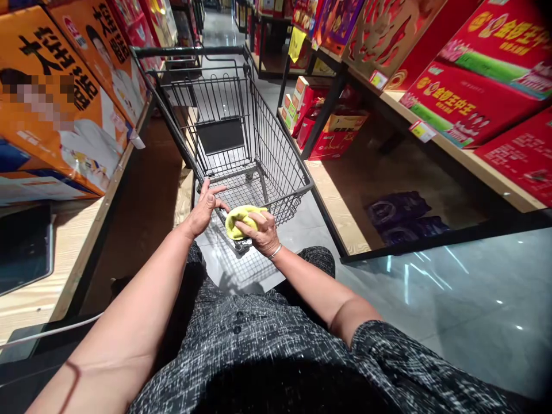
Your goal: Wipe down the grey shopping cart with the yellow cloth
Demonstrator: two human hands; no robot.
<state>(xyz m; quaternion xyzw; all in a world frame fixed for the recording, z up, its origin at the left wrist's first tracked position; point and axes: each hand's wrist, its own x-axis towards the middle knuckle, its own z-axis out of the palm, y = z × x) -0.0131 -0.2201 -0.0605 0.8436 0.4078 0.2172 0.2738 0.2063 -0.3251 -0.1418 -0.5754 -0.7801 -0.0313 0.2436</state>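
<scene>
A black wire shopping cart (276, 129) stands in front of me, its basket holding nothing that I can see. My right hand (264, 233), with a bracelet at the wrist, is closed on a folded yellow-green cloth (236, 223). The cloth is at the near rim of the cart, where its underside and the rim behind it are hidden. At the cart's near left corner is my left hand (203, 211), fingers spread and stretched toward the right, close to the cloth. Whether its palm presses on the rim I cannot tell.
Orange boxes (92, 75) line the shelf on my left, with a dark tablet-like device (26, 247) on the wood nearby. Red boxes (457, 103) fill the right shelf, and purple packs (399, 215) lie below. Glossy grey floor (431, 299) runs between the shelves.
</scene>
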